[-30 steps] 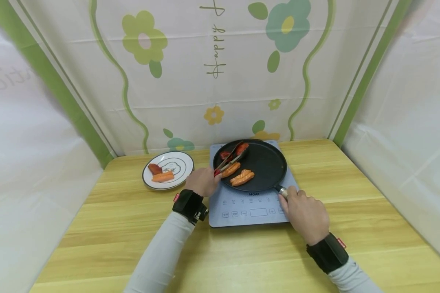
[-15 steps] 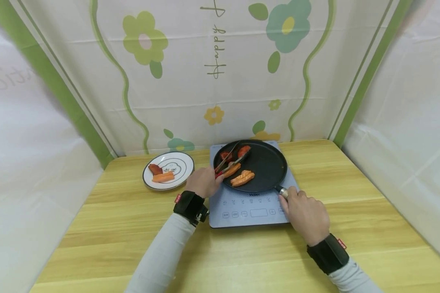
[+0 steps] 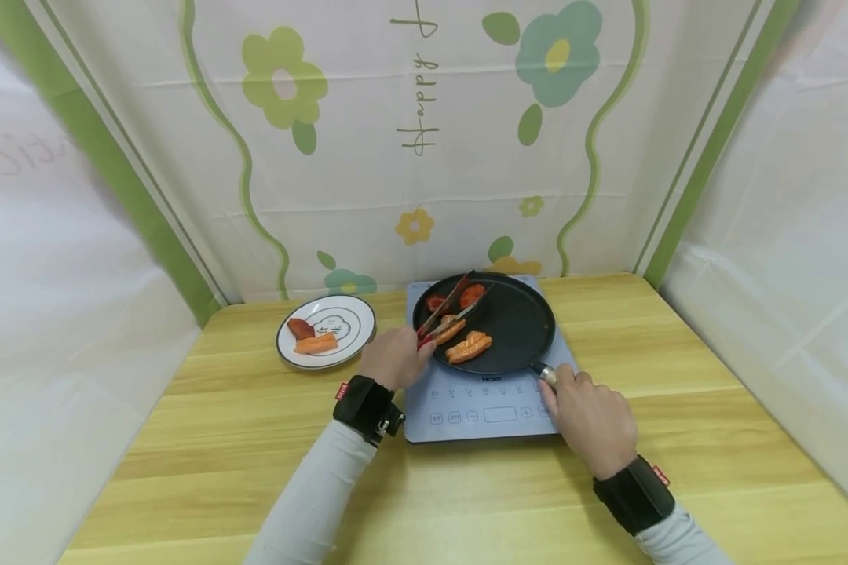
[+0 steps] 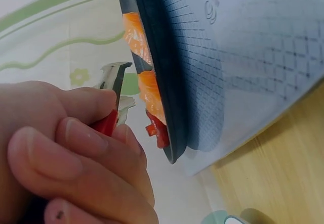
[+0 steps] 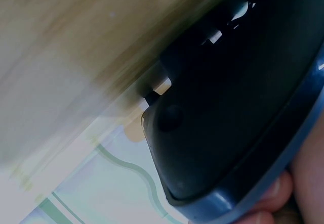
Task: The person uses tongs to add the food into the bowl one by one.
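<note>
A flowered cloth [image 3: 367, 173] hung behind the wooden table [image 3: 495, 502]. The right hand [image 3: 597, 424] gripped the handle [image 3: 549, 376] of the pan [image 3: 519, 322], on a cooktop [image 3: 445, 428]; the left hand [image 3: 396, 357] held tongs [image 3: 454, 299] over the pan.

A flower-printed cloth [image 3: 353, 149] hangs behind a wooden table [image 3: 495, 502].

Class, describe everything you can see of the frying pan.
The frying pan is round, black and shallow, seemingly metal, resting flat on the pale cooktop. Its handle, with a silvery collar, points to the near right, gripped by the right hand. Two orange pieces and two red pieces of food lie toward its left; tongs reach over it.
</note>
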Action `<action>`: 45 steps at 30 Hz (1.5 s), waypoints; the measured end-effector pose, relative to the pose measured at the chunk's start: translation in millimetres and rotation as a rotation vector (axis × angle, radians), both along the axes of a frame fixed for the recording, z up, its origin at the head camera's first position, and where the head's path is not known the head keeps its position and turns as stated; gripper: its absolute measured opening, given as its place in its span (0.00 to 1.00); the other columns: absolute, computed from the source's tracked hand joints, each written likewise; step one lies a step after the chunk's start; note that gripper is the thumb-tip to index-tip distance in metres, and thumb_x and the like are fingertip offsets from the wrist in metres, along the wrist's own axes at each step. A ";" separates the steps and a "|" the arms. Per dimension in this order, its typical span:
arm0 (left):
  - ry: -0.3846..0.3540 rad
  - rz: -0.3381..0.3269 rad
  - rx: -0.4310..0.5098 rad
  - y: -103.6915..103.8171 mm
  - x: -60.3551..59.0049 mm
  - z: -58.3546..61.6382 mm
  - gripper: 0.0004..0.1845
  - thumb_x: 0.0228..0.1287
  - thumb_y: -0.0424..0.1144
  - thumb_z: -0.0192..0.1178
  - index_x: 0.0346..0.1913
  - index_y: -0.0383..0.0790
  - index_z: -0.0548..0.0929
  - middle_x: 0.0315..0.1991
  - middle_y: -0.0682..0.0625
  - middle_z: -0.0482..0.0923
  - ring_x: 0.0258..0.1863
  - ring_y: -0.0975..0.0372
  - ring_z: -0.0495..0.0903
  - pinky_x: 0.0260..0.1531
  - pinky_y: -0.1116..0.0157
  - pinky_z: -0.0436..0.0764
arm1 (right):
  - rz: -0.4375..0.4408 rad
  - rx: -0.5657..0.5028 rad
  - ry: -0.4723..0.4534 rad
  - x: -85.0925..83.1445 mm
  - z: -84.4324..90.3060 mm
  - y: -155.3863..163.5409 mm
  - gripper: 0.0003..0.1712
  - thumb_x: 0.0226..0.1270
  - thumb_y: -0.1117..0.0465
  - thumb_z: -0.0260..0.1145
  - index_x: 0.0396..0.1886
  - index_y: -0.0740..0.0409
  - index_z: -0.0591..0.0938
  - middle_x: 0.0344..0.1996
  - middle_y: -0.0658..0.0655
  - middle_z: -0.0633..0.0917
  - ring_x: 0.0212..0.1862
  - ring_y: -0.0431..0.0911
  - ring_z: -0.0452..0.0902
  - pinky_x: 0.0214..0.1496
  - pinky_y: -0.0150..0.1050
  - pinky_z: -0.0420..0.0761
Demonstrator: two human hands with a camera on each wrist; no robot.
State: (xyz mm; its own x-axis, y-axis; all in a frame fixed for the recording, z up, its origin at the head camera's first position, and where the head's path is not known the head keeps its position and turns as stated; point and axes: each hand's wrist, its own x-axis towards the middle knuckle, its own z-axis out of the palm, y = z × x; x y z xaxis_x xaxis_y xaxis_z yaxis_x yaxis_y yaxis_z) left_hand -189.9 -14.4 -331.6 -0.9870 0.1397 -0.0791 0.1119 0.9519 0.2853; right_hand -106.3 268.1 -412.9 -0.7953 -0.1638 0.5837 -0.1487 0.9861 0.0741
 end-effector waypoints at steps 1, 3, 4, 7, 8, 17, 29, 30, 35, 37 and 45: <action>0.003 -0.002 0.001 -0.1 0.4 0.7 0.25 0.80 0.58 0.56 0.27 0.44 0.76 0.24 0.50 0.73 0.22 0.59 0.75 0.20 0.63 0.68 | 0.000 0.001 -0.002 0.0 0.3 0.0 0.27 0.70 0.49 0.74 0.27 0.60 0.69 0.15 0.51 0.62 0.13 0.42 0.55 0.14 0.35 0.51; 0.016 -0.009 0.008 -1.0 1.6 1.6 0.25 0.80 0.57 0.56 0.27 0.44 0.76 0.24 0.50 0.73 0.22 0.59 0.75 0.20 0.64 0.68 | -0.003 -0.001 -0.010 0.0 1.1 0.1 0.27 0.70 0.49 0.74 0.27 0.60 0.69 0.15 0.52 0.63 0.12 0.42 0.56 0.14 0.35 0.52; 0.023 -0.013 0.015 -1.8 2.4 2.1 0.25 0.80 0.57 0.56 0.27 0.44 0.76 0.24 0.50 0.73 0.22 0.58 0.75 0.20 0.64 0.68 | -0.004 -0.001 -0.016 0.2 1.4 0.0 0.27 0.70 0.49 0.74 0.27 0.60 0.69 0.15 0.52 0.63 0.12 0.42 0.56 0.14 0.35 0.52; 0.039 -0.021 0.041 -4.6 5.5 4.0 0.24 0.81 0.56 0.56 0.27 0.43 0.75 0.24 0.50 0.71 0.22 0.58 0.74 0.20 0.63 0.67 | -0.009 -0.004 -0.029 0.5 2.0 0.0 0.26 0.70 0.49 0.73 0.27 0.60 0.69 0.15 0.52 0.64 0.12 0.42 0.57 0.14 0.35 0.52; 0.043 -0.020 0.049 -5.6 6.6 4.8 0.25 0.81 0.56 0.56 0.27 0.43 0.75 0.24 0.50 0.71 0.22 0.58 0.74 0.20 0.63 0.67 | -0.008 -0.004 -0.029 0.4 1.8 0.0 0.26 0.70 0.49 0.73 0.27 0.60 0.69 0.15 0.52 0.64 0.12 0.42 0.57 0.14 0.35 0.52; 0.079 -0.008 0.101 -15.5 17.5 9.8 0.26 0.80 0.57 0.57 0.25 0.43 0.74 0.21 0.51 0.68 0.18 0.58 0.71 0.17 0.64 0.63 | 0.016 0.015 0.047 -1.3 -2.0 0.9 0.27 0.69 0.49 0.74 0.25 0.59 0.68 0.15 0.51 0.61 0.12 0.41 0.55 0.14 0.34 0.51; 0.042 0.008 0.115 -30.6 28.7 13.7 0.27 0.79 0.57 0.57 0.25 0.42 0.75 0.19 0.52 0.68 0.17 0.59 0.70 0.16 0.65 0.62 | 0.017 0.016 0.040 -1.5 -1.9 0.5 0.27 0.69 0.49 0.74 0.26 0.59 0.68 0.15 0.51 0.61 0.12 0.41 0.54 0.14 0.34 0.50; 0.042 0.009 0.113 -32.2 29.4 13.3 0.27 0.79 0.58 0.57 0.25 0.41 0.75 0.19 0.52 0.68 0.17 0.59 0.70 0.16 0.65 0.62 | 0.016 0.016 0.039 -1.5 -1.9 0.5 0.27 0.69 0.49 0.74 0.26 0.59 0.68 0.15 0.51 0.61 0.12 0.41 0.54 0.14 0.34 0.50; 0.040 0.020 0.124 -41.2 34.7 9.3 0.28 0.79 0.60 0.56 0.26 0.41 0.74 0.18 0.52 0.67 0.16 0.59 0.69 0.16 0.65 0.61 | 0.014 0.010 0.022 -0.9 -1.5 0.4 0.27 0.70 0.49 0.73 0.26 0.59 0.68 0.15 0.51 0.61 0.12 0.41 0.55 0.14 0.34 0.51; 0.049 0.020 0.131 -45.8 36.9 6.9 0.29 0.79 0.59 0.56 0.24 0.41 0.74 0.18 0.52 0.67 0.15 0.59 0.69 0.15 0.66 0.61 | 0.013 0.007 0.014 -0.5 -1.5 0.4 0.27 0.70 0.49 0.73 0.26 0.59 0.68 0.15 0.51 0.61 0.12 0.42 0.55 0.14 0.34 0.51; 0.057 0.043 0.171 -64.9 43.5 1.3 0.30 0.80 0.57 0.56 0.20 0.42 0.72 0.15 0.54 0.64 0.13 0.60 0.67 0.15 0.66 0.60 | 0.016 0.015 0.028 -0.7 -1.5 0.7 0.27 0.70 0.49 0.74 0.26 0.59 0.68 0.15 0.51 0.61 0.12 0.41 0.55 0.13 0.35 0.52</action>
